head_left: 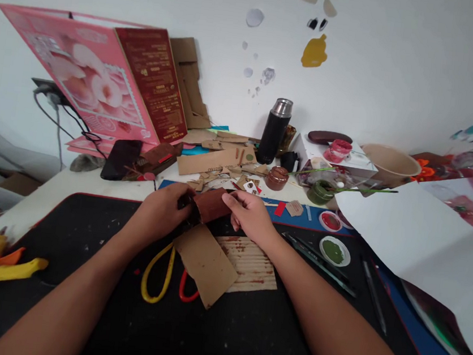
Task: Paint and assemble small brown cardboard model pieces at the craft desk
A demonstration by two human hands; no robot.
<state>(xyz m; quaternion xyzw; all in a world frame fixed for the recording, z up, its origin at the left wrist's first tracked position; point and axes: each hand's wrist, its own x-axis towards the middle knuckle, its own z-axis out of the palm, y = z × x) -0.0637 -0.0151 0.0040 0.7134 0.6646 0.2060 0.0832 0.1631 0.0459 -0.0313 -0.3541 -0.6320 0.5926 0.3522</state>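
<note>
Beyond the loose cardboard [205, 265], the brown card [213, 205], its left end pinched by the left hand [167, 208] and its right by the right hand [253, 213], could crease if squeezed too hard.

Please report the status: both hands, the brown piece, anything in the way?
Left hand, right hand: both holding brown piece. Plain cardboard, yellow handle close by. Neither seems to block.

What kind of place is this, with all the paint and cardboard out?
Probably a craft desk: there's a little dish of green paint, a cut piece of cardboard, and the yellow loop of what look like scissors.
</note>
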